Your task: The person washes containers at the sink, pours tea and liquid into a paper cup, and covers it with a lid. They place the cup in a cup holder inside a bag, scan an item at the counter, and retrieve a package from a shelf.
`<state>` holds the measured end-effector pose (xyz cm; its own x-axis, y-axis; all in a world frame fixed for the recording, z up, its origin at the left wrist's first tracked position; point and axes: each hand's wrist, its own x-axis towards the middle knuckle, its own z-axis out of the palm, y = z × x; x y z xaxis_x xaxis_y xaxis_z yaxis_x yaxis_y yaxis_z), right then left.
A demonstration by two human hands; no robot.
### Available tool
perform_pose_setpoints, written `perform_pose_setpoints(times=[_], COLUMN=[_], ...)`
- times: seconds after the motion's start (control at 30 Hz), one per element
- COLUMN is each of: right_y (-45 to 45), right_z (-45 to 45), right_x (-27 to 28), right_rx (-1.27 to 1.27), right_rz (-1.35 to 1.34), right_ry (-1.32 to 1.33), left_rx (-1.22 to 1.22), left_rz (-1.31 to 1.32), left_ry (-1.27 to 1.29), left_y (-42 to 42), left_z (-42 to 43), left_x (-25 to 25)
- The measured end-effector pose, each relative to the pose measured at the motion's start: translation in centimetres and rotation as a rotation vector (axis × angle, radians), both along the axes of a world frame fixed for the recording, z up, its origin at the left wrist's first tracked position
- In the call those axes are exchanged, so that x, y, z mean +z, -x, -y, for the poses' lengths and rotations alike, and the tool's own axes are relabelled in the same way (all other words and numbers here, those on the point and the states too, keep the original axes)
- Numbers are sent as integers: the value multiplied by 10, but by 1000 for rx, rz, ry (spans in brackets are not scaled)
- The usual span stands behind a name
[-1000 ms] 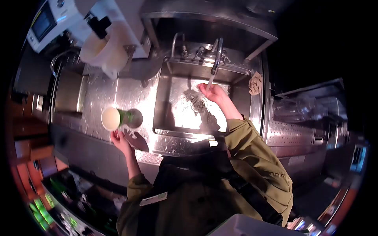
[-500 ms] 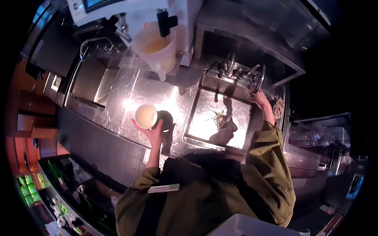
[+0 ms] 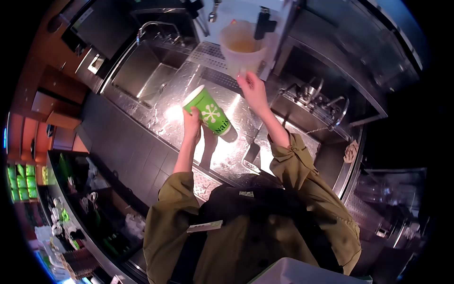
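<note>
A green cup with white print (image 3: 208, 111) is in my left hand (image 3: 191, 124), whose fingers wrap around its upper side. The cup tilts above the wet steel counter (image 3: 179, 90), with its rim toward the upper left. My right hand (image 3: 252, 91) is raised at the bottom of a translucent white pitcher (image 3: 243, 53), fingers bent near its lower end. What the fingertips grip there is too small to make out. The pitcher stands at the front of a white machine, with a black handle (image 3: 264, 23) at its rim.
A steel sink with a curved faucet (image 3: 341, 111) lies at the right, with crumpled brown paper (image 3: 351, 151) on its edge. Another sink (image 3: 146, 75) is at the upper left. A perforated drip tray (image 3: 208, 56) sits below the machine.
My left hand has closed on the cup and lifted and tilted it. My right hand has left the sink faucet and moved left to the pitcher. The view has shifted left.
</note>
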<state>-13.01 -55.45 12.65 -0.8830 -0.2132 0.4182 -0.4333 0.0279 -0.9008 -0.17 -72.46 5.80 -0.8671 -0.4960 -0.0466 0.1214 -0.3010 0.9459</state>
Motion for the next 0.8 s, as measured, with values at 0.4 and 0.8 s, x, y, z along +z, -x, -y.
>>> perform_pose_setpoints(times=[0.4, 0.8], right_y=[4, -15], right_z=[-63, -139], right_x=[2, -13], right_rx=[-211, -60], right_rz=[318, 278], right_ry=[186, 168], left_rx=[-82, -86], left_rz=[247, 33], left_ry=[-388, 487], left_y=[37, 57], left_z=[12, -30], left_x=[28, 30])
